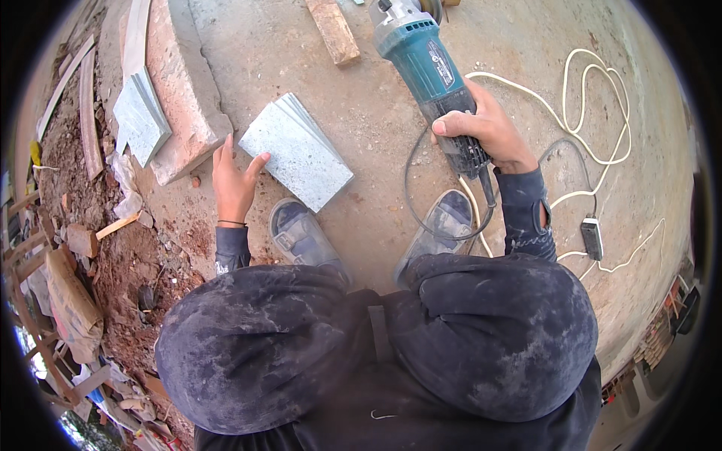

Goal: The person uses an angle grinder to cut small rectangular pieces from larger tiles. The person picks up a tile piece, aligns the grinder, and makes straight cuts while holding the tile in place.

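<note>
- Wrapped firmly round the black rear handle of a teal-and-black angle grinder with a metal head (430, 64), the person's right hand (485, 128) grasps the tool, its thumb lying across the handle.
- The grinder is right of centre at the top of the view, its head pointing up and slightly left; the disc end is partly cut off by the upper edge.
- The person's left hand (233, 184) is loose, fingers spread, grasping nothing. Its thumb tip is at the left edge of a fanned stack of flat, speckled grey rectangular tiles (297, 154); I cannot tell whether it presses on them.
- That stack lies on the dusty tan concrete floor (376, 113), left of the grinder and in front of the feet.
- Just beyond the left fingertips is the corner of a long, rough, pinkish masonry block (188, 90); a second group of grey tiles (143, 113) sits along its left side.
- A short, reddish-brown wooden piece (335, 34) lies at the top, between block and grinder.
- A dark cord leaves the grinder's handle and loops down; a long cream cable (628, 128) winds across the floor on the right.
- Dusty grey sandals (301, 233) and dark, dust-smeared trousers (248, 338) fill the nearer part.
</note>
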### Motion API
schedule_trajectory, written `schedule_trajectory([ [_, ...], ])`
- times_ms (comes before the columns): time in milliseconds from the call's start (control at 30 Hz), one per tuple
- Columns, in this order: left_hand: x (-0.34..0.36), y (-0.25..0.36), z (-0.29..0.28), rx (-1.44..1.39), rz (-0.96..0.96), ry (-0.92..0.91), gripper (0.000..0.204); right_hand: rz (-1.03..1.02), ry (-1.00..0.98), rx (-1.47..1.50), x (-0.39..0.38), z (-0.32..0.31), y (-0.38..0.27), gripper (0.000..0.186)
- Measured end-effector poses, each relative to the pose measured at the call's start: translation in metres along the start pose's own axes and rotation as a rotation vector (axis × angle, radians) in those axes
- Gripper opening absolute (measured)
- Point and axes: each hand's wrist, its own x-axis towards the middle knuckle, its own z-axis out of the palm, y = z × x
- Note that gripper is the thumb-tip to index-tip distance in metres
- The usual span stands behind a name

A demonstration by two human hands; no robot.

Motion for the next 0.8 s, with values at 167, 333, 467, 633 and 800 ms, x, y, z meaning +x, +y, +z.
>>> schedule_trajectory([
  [167, 0.000, 0.012, 0.023, -0.204, -0.118, -0.027, 0.086, 0.003, 0.002, 0.025, -0.002, -0.005, 0.005, 0.062],
  [333, -0.004, 0.006, 0.008, -0.511, -0.313, -0.054, 0.055, -0.005, -0.001, 0.076, -0.003, -0.007, 0.010, 0.067],
  [467, -0.007, 0.008, 0.002, -1.086, -0.649, -0.028, 0.033, -0.005, 0.012, 0.045, -0.003, -0.011, 0.011, 0.068],
  [633, -0.004, 0.017, -0.006, -1.384, -0.490, -0.018, 0.027, 0.014, 0.069, 0.059, -0.006, -0.013, 0.008, 0.067],
  [800, 0.024, 0.019, -0.008, -2.058, -0.517, -0.022, 0.029, -0.006, 0.075, 0.070, -0.007, -0.013, 0.004, 0.061],
])
